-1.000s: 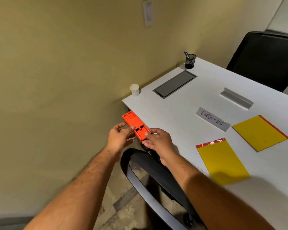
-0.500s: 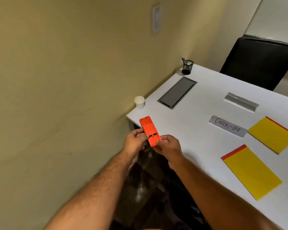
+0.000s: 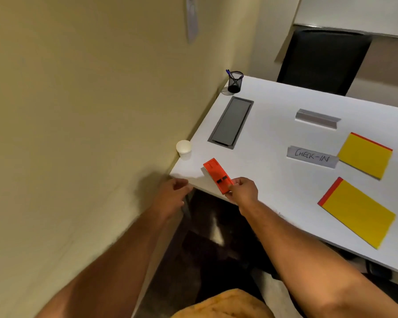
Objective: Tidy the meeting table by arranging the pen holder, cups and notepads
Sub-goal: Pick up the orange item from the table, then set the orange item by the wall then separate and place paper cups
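My right hand (image 3: 242,189) grips the near end of a flat orange plastic piece (image 3: 216,174) that lies over the near left corner of the white table (image 3: 267,184). My left hand (image 3: 172,195) hovers off that corner with loosely curled fingers and holds nothing. A white paper cup (image 3: 183,148) stands at the table's left edge by the wall. The black mesh pen holder (image 3: 234,81) with a blue pen is at the far left corner. Two yellow notepads with red bindings lie on the right, one farther (image 3: 365,155) and one nearer (image 3: 359,211).
A grey cable hatch (image 3: 231,122) is set into the tabletop. A "CHECK-IN" sign (image 3: 311,156) and a grey sign holder (image 3: 317,118) lie mid-table. A black chair (image 3: 319,60) stands behind the table. The yellow wall (image 3: 78,111) runs close on the left.
My left hand has let go of the orange piece and drawn back left off the table corner. My right hand alone holds the piece, lower over the table.
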A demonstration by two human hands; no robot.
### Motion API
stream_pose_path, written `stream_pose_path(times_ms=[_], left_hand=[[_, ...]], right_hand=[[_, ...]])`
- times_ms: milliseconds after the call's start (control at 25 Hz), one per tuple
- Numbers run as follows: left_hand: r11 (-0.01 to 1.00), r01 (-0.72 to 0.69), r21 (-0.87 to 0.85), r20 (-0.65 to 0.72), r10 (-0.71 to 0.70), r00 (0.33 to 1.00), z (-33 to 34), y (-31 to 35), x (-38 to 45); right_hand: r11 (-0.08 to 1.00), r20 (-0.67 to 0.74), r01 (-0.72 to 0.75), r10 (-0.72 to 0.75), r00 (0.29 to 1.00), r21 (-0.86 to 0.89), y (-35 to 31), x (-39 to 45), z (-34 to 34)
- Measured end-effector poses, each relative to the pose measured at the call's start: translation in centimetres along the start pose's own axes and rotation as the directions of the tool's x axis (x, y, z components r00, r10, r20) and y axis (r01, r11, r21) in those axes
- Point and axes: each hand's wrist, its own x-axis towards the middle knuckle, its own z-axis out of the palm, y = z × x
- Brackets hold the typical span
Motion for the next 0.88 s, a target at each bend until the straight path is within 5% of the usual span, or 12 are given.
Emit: stream_pose_path(times_ms=[400,880], left_hand=[[0.921,-0.083,0.381,0.038,0.074,0.997,-1.9,5.3,15.2],[0.946,0.050,0.321,0.045,-0.068,0.997,0.1,6.5,22.0]], right_hand=[[0.985,0.089,-0.064,0.079,0.993,-0.159,-4.0,15.0,5.2],[0.971,0.119,-0.057,0.086,0.989,-0.234,-6.6,21.7,9.0]])
